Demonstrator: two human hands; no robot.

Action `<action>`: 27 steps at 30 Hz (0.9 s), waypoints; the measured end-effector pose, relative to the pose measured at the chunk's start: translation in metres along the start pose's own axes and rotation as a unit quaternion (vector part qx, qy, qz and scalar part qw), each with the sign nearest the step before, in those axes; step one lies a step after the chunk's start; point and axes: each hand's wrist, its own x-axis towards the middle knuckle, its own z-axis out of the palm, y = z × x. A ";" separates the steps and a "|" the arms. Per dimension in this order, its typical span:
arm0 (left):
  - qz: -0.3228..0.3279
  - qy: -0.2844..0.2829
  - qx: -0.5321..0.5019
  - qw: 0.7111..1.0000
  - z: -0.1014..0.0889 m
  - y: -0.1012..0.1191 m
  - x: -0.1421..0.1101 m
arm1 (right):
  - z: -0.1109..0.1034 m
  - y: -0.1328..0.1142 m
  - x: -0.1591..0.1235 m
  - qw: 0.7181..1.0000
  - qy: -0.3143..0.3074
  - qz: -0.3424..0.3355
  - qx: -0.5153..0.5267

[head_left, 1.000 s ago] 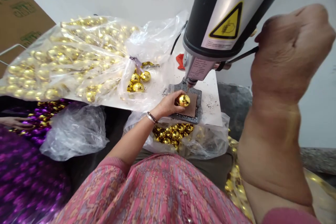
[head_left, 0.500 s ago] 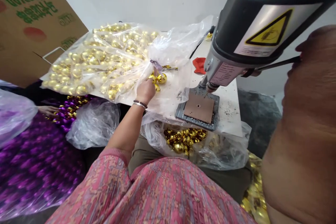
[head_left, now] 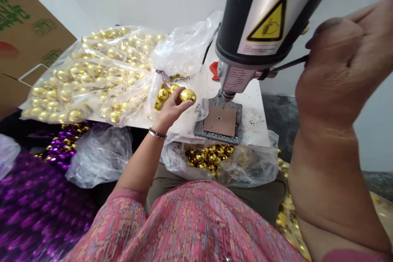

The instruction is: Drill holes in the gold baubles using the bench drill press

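Between thumb and fingers, my left hand [head_left: 172,110] holds a shiny gold faceted ball [head_left: 188,95]. Just behind it, several more gold balls [head_left: 163,93] lie at the mouth of a clear plastic bag [head_left: 123,65] full of such balls. To the right stands a small drill press [head_left: 236,77], its bit above a brown square plate [head_left: 220,120] with a hole in the middle. My right hand [head_left: 337,57], raised at the right, is closed around the end of the drill press's black lever [head_left: 290,64].
An open bag of gold balls [head_left: 211,157] sits at my lap below the white table's edge [head_left: 260,137]. Purple balls in plastic [head_left: 39,208] fill the lower left. A cardboard box [head_left: 27,49] stands at left, and a red piece [head_left: 214,70] lies behind the drill. Dark shavings dot the table.
My left hand has drawn a gold ball away from the small group at the bag's mouth. The view has shifted right. My right hand stays on the lever.
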 end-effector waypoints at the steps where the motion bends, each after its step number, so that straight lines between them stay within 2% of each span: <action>1: -0.012 -0.040 -0.065 0.997 0.006 0.005 -0.003 | 0.000 -0.002 0.006 1.000 -0.022 0.013 -0.007; 3: -0.061 -0.122 -0.161 0.977 0.018 0.016 -0.008 | 0.002 -0.006 0.022 0.996 -0.061 0.055 -0.039; 5: -0.099 -0.165 -0.190 0.963 0.030 0.023 -0.010 | 0.006 -0.013 0.038 0.987 -0.088 0.108 -0.084; 8: -0.120 -0.157 -0.159 0.967 0.045 0.030 -0.008 | 0.014 -0.025 0.054 0.974 -0.108 0.177 -0.095; 11: -0.114 -0.137 -0.114 0.977 0.056 0.031 -0.004 | 0.020 -0.034 0.058 0.967 -0.103 0.219 -0.079; 19: -0.028 -0.127 0.026 0.991 0.074 0.030 -0.003 | 0.019 -0.039 0.055 0.969 -0.108 0.216 -0.058; 23: -0.012 -0.146 0.086 0.986 0.081 0.041 -0.002 | 0.017 -0.043 0.055 0.964 -0.107 0.229 -0.079; 27: 0.003 -0.152 0.106 0.983 0.087 0.045 0.001 | 0.018 -0.039 0.054 0.970 -0.118 0.203 -0.066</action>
